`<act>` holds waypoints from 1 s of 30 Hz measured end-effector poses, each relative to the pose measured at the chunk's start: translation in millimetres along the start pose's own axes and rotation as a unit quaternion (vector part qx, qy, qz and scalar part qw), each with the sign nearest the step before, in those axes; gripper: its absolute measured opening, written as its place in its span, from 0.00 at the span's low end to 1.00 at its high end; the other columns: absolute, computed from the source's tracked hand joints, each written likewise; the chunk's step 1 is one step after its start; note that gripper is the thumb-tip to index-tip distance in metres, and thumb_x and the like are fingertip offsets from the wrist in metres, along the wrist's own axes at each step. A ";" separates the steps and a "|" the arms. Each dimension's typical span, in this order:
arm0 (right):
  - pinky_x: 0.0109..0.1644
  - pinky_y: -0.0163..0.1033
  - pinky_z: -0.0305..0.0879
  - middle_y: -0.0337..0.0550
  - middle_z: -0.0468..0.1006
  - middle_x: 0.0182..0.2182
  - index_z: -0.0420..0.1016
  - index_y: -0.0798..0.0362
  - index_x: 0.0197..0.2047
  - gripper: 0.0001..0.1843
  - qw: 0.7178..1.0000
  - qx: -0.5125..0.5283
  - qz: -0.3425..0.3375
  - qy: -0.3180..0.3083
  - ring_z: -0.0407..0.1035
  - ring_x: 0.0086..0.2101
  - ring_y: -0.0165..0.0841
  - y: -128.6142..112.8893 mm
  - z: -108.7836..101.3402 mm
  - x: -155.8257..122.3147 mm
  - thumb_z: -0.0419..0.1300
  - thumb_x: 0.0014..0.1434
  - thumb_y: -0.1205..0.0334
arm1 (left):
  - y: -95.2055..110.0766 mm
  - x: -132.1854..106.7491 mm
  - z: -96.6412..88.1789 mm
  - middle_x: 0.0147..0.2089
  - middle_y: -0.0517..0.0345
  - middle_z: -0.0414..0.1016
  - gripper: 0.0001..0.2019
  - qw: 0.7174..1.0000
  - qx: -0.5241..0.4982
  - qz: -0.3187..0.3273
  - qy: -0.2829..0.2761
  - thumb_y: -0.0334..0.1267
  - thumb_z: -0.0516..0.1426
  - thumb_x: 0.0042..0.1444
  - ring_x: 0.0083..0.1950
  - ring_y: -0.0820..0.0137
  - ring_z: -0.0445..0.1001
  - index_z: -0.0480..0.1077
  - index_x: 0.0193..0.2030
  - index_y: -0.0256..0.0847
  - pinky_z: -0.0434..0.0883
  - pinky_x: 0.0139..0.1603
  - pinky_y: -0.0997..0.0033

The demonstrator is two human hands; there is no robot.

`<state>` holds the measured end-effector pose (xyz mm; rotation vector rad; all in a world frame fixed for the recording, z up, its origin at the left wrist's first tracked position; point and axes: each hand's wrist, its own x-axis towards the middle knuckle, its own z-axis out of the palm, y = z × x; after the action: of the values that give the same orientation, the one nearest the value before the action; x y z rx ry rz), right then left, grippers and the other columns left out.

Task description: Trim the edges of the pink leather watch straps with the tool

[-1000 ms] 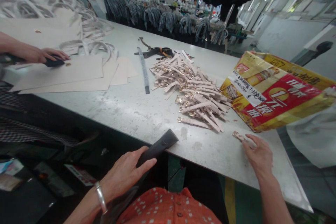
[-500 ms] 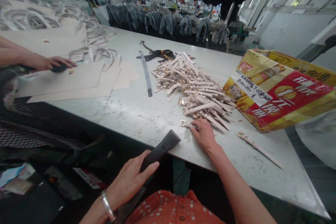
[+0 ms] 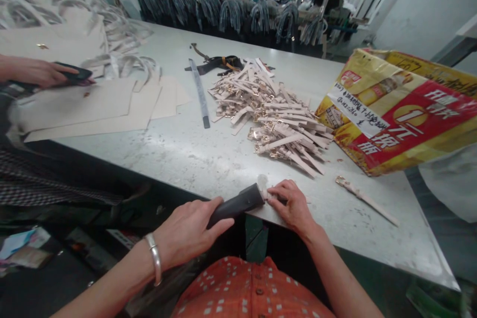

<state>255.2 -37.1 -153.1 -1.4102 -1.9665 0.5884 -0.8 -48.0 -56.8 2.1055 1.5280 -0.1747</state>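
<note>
My left hand is closed round a long black tool whose end rests on the near edge of the grey table. My right hand pinches a pale strap with a gold buckle right against the tool's tip. A big pile of the same buckled straps lies a little beyond my hands. One single strap lies apart to the right.
A yellow and red cardboard box stands at the right. A metal ruler and dark straps lie mid-table. At the left, another person's hand holds a dark tool over beige sheets. Bundles hang at the back.
My right hand left one strap at the right, took another from the pile's near edge and brought it back to the tool's tip. The left hand slid the tool slightly toward it.
</note>
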 end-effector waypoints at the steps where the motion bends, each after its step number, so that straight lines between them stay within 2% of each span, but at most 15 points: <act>1: 0.40 0.42 0.61 0.42 0.72 0.31 0.76 0.48 0.39 0.08 1.000 0.001 0.000 -0.002 0.64 0.36 0.35 0.0 -0.5 0.7 0.60 0.54 0.60 | 4.7 2.7 -2.6 0.33 0.52 0.75 0.24 1.000 0.009 0.009 -0.005 0.59 0.43 0.55 0.37 0.58 0.74 0.69 0.42 0.44 0.65 0.37 0.64; 6: 0.39 0.40 0.60 0.42 0.70 0.31 0.76 0.49 0.38 0.07 1.000 -0.003 -0.004 -0.011 0.63 0.36 0.34 1.0 -2.6 2.4 0.59 0.55 0.62 | 17.2 13.2 -10.2 0.35 0.51 0.75 0.24 0.999 0.019 0.031 -0.015 0.58 0.43 0.55 0.39 0.59 0.74 0.69 0.43 0.43 0.65 0.37 0.65; 13: 0.43 0.41 0.59 0.43 0.70 0.34 0.74 0.50 0.42 0.12 0.999 0.004 -0.022 -0.039 0.62 0.38 0.35 3.0 -6.4 0.2 0.59 0.54 0.67 | -6.8 12.4 -17.5 0.34 0.54 0.74 0.24 1.000 0.014 0.007 -0.022 0.59 0.42 0.56 0.36 0.62 0.73 0.69 0.39 0.43 0.65 0.35 0.69; 15: 0.43 0.42 0.58 0.43 0.70 0.35 0.73 0.50 0.43 0.12 0.999 0.014 -0.029 -0.043 0.61 0.39 0.35 2.5 -7.4 -0.3 0.58 0.54 0.69 | -7.3 10.8 -18.8 0.34 0.54 0.74 0.24 0.999 0.020 0.004 -0.027 0.59 0.42 0.55 0.36 0.62 0.73 0.69 0.39 0.43 0.65 0.34 0.68; 23: 0.41 0.40 0.58 0.43 0.69 0.33 0.73 0.51 0.38 0.10 0.999 0.020 -0.022 -0.046 0.60 0.37 0.35 -1.0 -11.2 1.2 0.55 0.54 0.72 | 22.6 23.3 -8.2 0.35 0.52 0.75 0.24 0.999 0.006 0.043 -0.014 0.58 0.43 0.56 0.37 0.61 0.73 0.69 0.41 0.42 0.65 0.37 0.66; 26: 0.42 0.41 0.58 0.43 0.69 0.33 0.73 0.50 0.40 0.12 0.998 0.014 -0.026 -0.050 0.60 0.38 0.35 -1.7 -12.9 -0.2 0.55 0.54 0.72 | 16.6 28.4 -9.5 0.36 0.53 0.75 0.24 0.999 -0.020 0.034 0.003 0.58 0.43 0.56 0.39 0.61 0.73 0.68 0.42 0.42 0.65 0.38 0.66; 30: 0.46 0.43 0.58 0.45 0.71 0.39 0.69 0.51 0.49 0.20 0.999 0.003 -0.026 -0.040 0.61 0.41 0.37 -0.1 -15.1 -5.2 0.58 0.52 0.70 | 2.4 24.5 -17.8 0.36 0.54 0.75 0.24 0.999 -0.041 0.007 0.020 0.58 0.44 0.55 0.38 0.62 0.73 0.68 0.41 0.41 0.65 0.35 0.69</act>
<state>267.1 -42.1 -143.7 -1.3461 -2.0565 0.6345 6.6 -19.1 -50.7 2.0669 1.5174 -0.0647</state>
